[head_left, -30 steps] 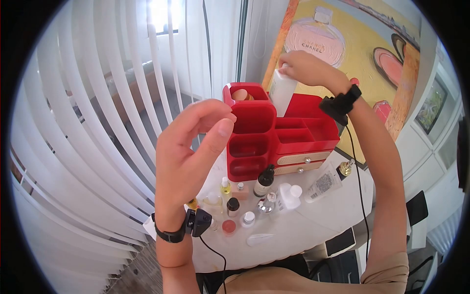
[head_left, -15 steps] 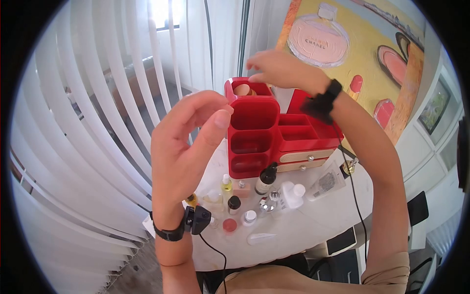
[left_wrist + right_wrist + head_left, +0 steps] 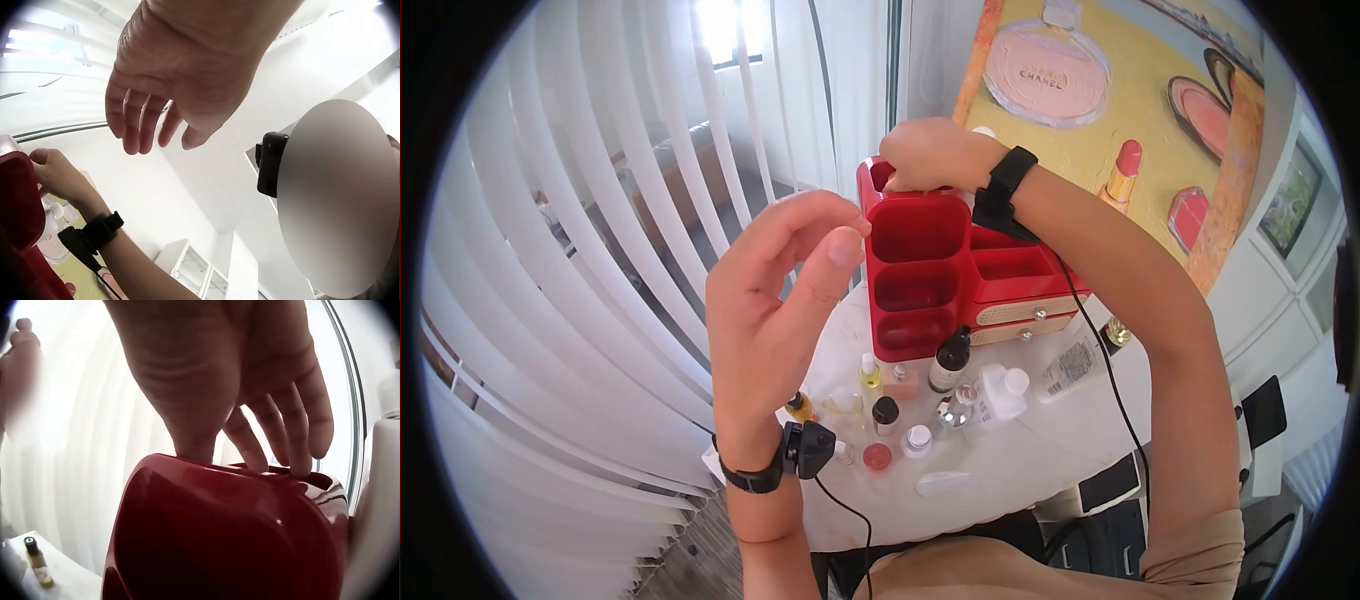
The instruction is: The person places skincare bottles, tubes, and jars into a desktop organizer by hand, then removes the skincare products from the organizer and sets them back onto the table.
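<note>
Red organizer (image 3: 930,270) standing upright at the far side of the round white desk (image 3: 1020,450), tall column of open compartments toward 9 o'clock, lower trays and two drawers toward 3 o'clock. Right hand (image 3: 930,155) resting on the top rear compartment at 12 o'clock of the organizer; in the right wrist view, thumb planted on the outer red wall and fingertips (image 3: 300,469) touching the inner rim, fingers bent over the edge in a loose grip on the rim; contents of that compartment hidden by the hand. White bottle (image 3: 381,506) standing just beside the organizer at 3 o'clock of the right hand, partly hidden in the head view. Left hand (image 3: 775,300) raised in the air at 9 o'clock of the organizer, well above the desk, apart from every object; fingers relaxed and slightly curved, thumb and forefinger near each other with nothing between them, grip holding nothing; same relaxed, empty posture confirmed in the left wrist view (image 3: 169,81). Group of small bottles and jars at 6 o'clock of the organizer: dark dropper bottle (image 3: 948,360) nearest the drawers, white capped bottle (image 3: 1003,390) beside it, white tube (image 3: 1072,368) lying at 4 o'clock, small amber bottle (image 3: 798,406) at 8 o'clock near the left wrist. White vertical blinds (image 3: 600,250) filling the 9 o'clock side; perfume painting (image 3: 1100,90) leaning behind the organizer at 1 o'clock.
</note>
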A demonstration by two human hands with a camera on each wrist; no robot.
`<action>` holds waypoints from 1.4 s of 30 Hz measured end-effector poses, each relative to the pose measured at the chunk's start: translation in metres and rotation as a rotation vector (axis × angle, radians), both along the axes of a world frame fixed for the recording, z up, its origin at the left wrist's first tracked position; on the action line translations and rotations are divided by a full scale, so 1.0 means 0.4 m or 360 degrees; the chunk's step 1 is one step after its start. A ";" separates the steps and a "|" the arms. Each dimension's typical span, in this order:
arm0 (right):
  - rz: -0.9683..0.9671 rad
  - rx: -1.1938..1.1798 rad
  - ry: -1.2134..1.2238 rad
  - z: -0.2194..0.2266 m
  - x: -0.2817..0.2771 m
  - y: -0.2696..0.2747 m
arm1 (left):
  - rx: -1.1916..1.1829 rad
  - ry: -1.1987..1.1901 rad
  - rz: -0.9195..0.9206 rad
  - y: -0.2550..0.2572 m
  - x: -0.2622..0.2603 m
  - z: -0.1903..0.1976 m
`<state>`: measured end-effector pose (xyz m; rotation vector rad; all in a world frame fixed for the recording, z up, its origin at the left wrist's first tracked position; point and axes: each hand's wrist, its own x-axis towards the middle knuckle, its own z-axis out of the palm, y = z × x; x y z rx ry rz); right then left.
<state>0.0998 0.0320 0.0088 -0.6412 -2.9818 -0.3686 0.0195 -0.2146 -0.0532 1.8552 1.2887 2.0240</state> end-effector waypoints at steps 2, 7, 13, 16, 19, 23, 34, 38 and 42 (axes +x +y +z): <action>-0.0004 -0.0035 0.0029 -0.002 0.005 0.009 | 0.0014 -0.0005 0.0000 0.001 -0.001 -0.002; -0.0113 -0.0176 -0.0054 0.001 0.007 0.017 | 0.0032 -0.0031 0.0013 -0.001 0.000 -0.003; 0.0019 0.0023 0.0064 0.034 0.067 -0.011 | -0.0016 0.0014 0.0017 0.001 -0.006 -0.004; 0.0194 -0.0082 0.0217 0.049 0.168 -0.132 | -0.0020 -0.0152 -0.0075 -0.001 -0.006 -0.005; 0.0223 -0.0497 -0.0084 0.018 0.286 -0.243 | 0.0034 -0.0120 -0.0091 0.011 -0.002 -0.008; 0.0425 -0.0456 -0.0315 -0.121 0.441 -0.277 | 0.0017 0.0019 0.0008 0.018 0.015 -0.009; 0.0326 -0.0530 -0.0029 -0.173 0.514 -0.247 | -0.0081 0.0005 0.0005 0.025 0.029 -0.014; -0.0123 -0.0865 0.0376 0.038 0.506 -0.223 | -0.0068 0.0003 0.0009 0.028 0.030 -0.016; -0.0025 -0.0482 0.0517 0.162 0.495 -0.058 | -0.0073 -0.0019 0.0005 0.028 0.032 -0.019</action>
